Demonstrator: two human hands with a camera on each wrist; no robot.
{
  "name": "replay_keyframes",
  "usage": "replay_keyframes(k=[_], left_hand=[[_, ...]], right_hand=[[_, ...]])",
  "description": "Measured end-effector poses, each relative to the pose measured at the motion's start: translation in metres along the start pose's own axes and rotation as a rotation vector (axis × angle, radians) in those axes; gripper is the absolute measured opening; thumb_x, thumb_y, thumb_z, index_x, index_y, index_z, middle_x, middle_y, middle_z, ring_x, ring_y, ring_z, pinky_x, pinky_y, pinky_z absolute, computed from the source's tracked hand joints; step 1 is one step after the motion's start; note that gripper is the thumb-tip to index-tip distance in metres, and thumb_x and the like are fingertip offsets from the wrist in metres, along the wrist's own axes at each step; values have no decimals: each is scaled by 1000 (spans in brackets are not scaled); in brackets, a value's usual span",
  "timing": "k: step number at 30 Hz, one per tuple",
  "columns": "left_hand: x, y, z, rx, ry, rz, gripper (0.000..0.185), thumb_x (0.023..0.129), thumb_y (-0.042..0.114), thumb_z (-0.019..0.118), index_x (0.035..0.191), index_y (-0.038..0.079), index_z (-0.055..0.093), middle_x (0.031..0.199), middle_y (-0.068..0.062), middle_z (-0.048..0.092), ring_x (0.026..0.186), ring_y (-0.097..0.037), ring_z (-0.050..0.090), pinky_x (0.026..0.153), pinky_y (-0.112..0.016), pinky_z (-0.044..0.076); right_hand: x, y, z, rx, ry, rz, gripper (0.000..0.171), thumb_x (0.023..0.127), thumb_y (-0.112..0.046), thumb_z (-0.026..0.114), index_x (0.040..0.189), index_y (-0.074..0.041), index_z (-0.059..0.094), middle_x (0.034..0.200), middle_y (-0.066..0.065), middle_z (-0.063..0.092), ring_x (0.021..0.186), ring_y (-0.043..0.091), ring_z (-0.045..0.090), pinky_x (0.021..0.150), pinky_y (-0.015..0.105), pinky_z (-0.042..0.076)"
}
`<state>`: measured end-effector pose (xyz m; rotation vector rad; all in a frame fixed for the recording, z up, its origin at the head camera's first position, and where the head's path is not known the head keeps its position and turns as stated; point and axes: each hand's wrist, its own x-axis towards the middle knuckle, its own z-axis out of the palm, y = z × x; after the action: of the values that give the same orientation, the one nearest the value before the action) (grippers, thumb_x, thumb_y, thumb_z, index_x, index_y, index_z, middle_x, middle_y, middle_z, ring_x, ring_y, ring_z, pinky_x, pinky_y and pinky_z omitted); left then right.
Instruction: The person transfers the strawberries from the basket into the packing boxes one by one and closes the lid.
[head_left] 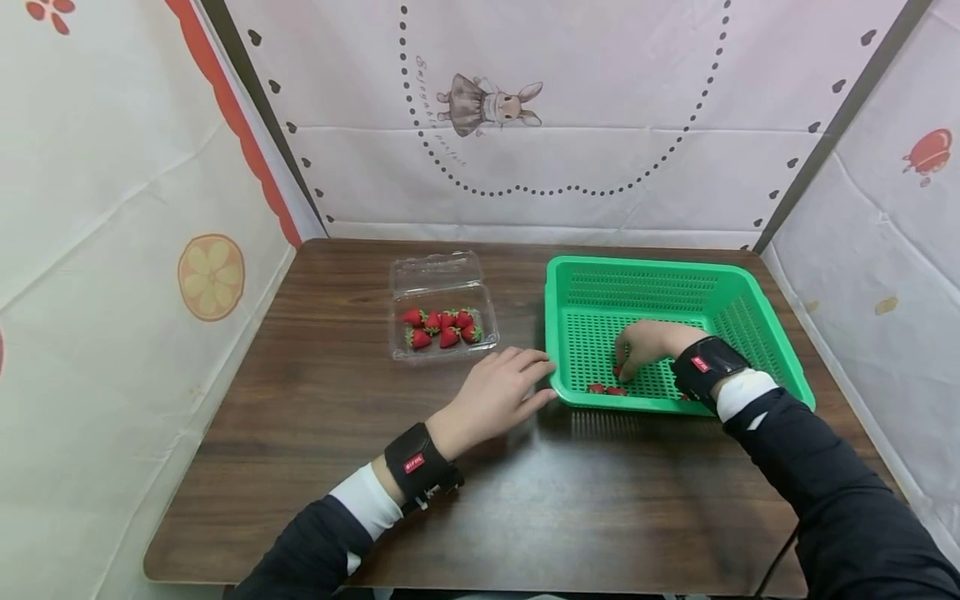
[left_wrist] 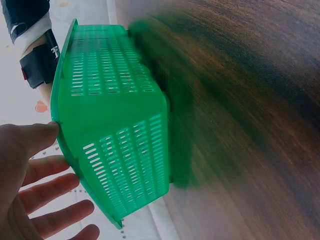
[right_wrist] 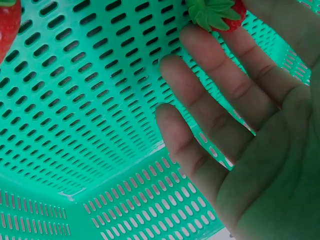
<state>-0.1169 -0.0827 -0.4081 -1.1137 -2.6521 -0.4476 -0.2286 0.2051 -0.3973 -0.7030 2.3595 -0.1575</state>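
Observation:
My right hand [head_left: 627, 365] reaches down into a green perforated basket [head_left: 645, 265], near its front wall. In the right wrist view the thumb and forefinger of the right hand [right_wrist: 222, 27] pinch a red strawberry [right_wrist: 215, 12] by its green top, while the other fingers lie fairly straight. Two more strawberries [head_left: 606, 388] lie on the basket floor by the front wall, and another [right_wrist: 7, 25] shows at the wrist view's edge. My left hand [head_left: 534, 377] rests flat on the table with straight fingers at the basket's near-left corner. Its thumb [left_wrist: 45, 134] touches the basket's rim [left_wrist: 61, 125].
A clear plastic clamshell box [head_left: 442, 353] with its lid [head_left: 435, 272] folded back stands left of the basket and holds several strawberries [head_left: 442, 327]. The dark wooden table [head_left: 337, 442] is walled on three sides by printed cloth panels [head_left: 570, 167].

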Motion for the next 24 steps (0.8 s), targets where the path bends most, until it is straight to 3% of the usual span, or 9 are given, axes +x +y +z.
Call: replay_keyframes(k=[24], left_hand=[[-1, 1, 0, 13, 2, 5, 40, 99, 36, 66, 130, 12, 67, 131, -4, 64, 114, -21, 60, 93, -37, 52]], right_hand=[[3, -3, 3, -5, -31, -6, 16, 91, -22, 74, 98, -10, 68, 91, 1, 65, 78, 18, 55, 68, 35, 47]])
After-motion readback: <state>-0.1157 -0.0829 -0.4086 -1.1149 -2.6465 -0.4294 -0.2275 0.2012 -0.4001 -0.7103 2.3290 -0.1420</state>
